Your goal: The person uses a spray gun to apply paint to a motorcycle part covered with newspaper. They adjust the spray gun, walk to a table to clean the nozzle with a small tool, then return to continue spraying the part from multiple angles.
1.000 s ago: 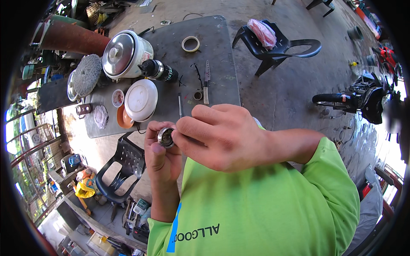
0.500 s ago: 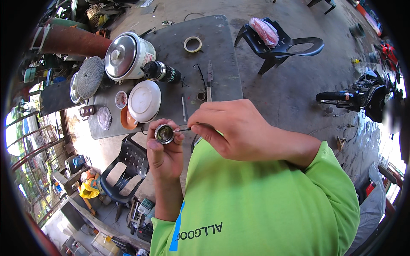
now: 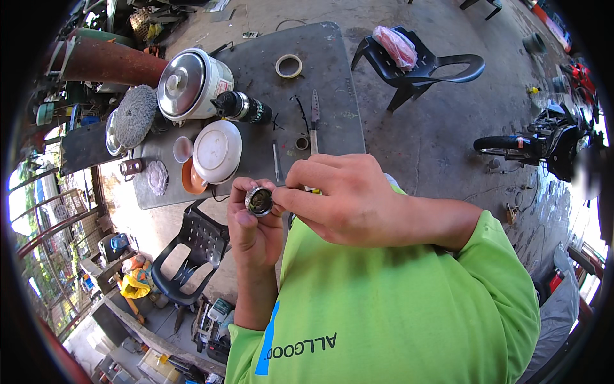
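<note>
My left hand point(image 3: 249, 237) grips a small round metal part point(image 3: 259, 202), its dark hollow side turned up. My right hand point(image 3: 345, 198) is closed beside it, fingertips at the part's right rim. A thin metal tool seen in that hand a moment ago is mostly hidden by the fingers; a small yellow bit shows beneath them. Beyond my hands, the dark table point(image 3: 332, 64) bears a knife point(image 3: 314, 118), a slim pale rod point(image 3: 276, 160), a small cylinder point(image 3: 302, 143), a tape roll point(image 3: 288, 75), a black bottle point(image 3: 246, 109) and a white lidded dish point(image 3: 214, 150).
A rice cooker point(image 3: 185, 83) and round grey pad point(image 3: 135, 115) stand at the table's left. A black chair point(image 3: 185, 256) is at lower left; another point(image 3: 435, 70) holds a pink bag point(image 3: 396, 48). A motorcycle point(image 3: 553, 147) stands at right. Cluttered shelving point(image 3: 109, 301) lines the left.
Over the last second the round part has shifted slightly right and tilted. My right hand's fingers changed position: the thin tool showed half a second ago, and now fingers cover it at the rim.
</note>
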A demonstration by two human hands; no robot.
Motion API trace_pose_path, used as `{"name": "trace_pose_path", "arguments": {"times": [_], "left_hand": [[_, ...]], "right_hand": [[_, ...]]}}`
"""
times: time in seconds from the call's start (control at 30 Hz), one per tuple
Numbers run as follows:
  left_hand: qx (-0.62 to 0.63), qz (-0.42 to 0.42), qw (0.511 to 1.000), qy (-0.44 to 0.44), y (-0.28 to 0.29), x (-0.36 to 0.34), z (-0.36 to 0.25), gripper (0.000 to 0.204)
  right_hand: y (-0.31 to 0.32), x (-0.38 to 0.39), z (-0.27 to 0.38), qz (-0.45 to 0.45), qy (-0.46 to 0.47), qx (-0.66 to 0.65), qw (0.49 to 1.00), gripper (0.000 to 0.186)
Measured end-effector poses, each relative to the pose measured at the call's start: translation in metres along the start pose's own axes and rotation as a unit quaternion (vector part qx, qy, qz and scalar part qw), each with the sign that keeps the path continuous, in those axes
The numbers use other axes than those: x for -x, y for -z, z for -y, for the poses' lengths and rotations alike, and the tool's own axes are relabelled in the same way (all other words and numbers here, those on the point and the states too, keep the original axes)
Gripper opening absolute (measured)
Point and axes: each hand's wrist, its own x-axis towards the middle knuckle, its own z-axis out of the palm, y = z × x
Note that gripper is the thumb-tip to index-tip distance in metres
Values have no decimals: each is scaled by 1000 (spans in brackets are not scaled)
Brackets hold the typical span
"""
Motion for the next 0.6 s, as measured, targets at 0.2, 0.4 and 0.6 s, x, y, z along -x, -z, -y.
{"name": "trace_pose_path", "arguments": {"times": [0.2, 0.4, 0.6], "left_hand": [[-43, -22, 999, -14, -3, 3, 0, 67], [-282, -6, 945, -168, -5, 7, 6, 60], [-452, 21, 860, -235, -19, 4, 1, 57]], "right_hand": [[-2, 1, 5, -1, 15, 9, 1000, 42], [-11, 3, -5, 90, -122, -200, 968, 18], [-34, 28, -32, 137, -350, -739, 560, 13]]}}
